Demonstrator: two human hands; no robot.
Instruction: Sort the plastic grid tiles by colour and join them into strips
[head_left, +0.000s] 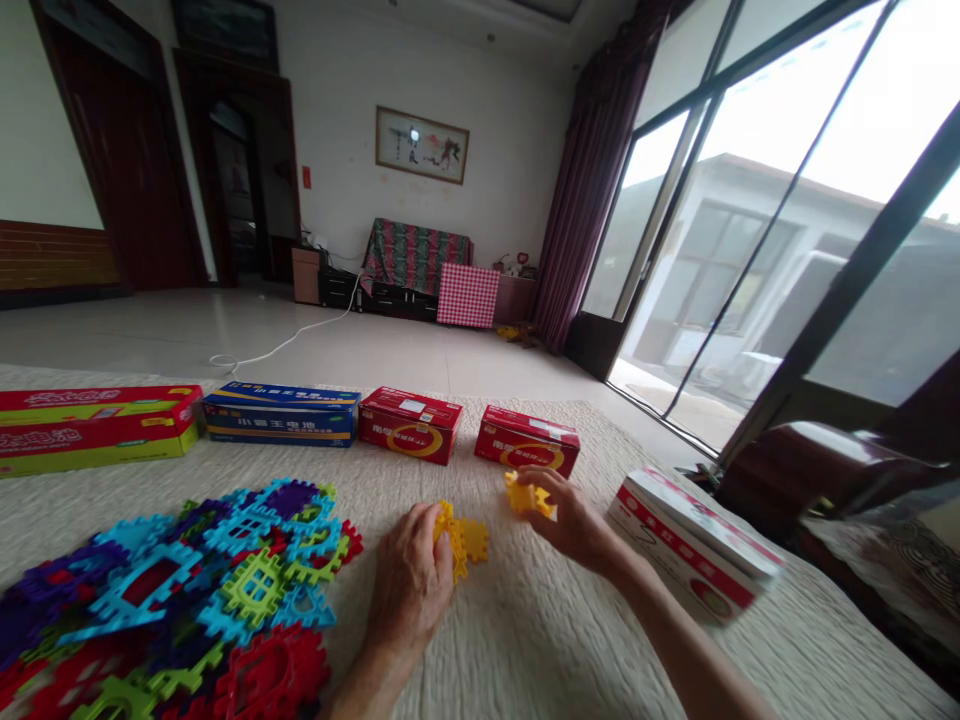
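Between the thumb and fingers of my left hand (415, 570) is a yellow cluster of interlocking plastic tiles (472, 540) with toothed edges, close to the cloth. To the right, my right hand (562, 515) pinches a separate yellow toothed tile piece (519, 493), slightly blurred, in front of a small red box. The two yellow pieces are apart. Left of my left hand lies a heap of toothed tiles (255, 587) in blue, green, red and purple, some with window-like cut-outs.
A cream quilted cloth (525, 640) covers the surface. Along its far side stand a long red-and-yellow box (97, 428), a blue box (282, 414) and two red boxes (410, 424). A white-and-red box (694, 540) sits right of my right arm.
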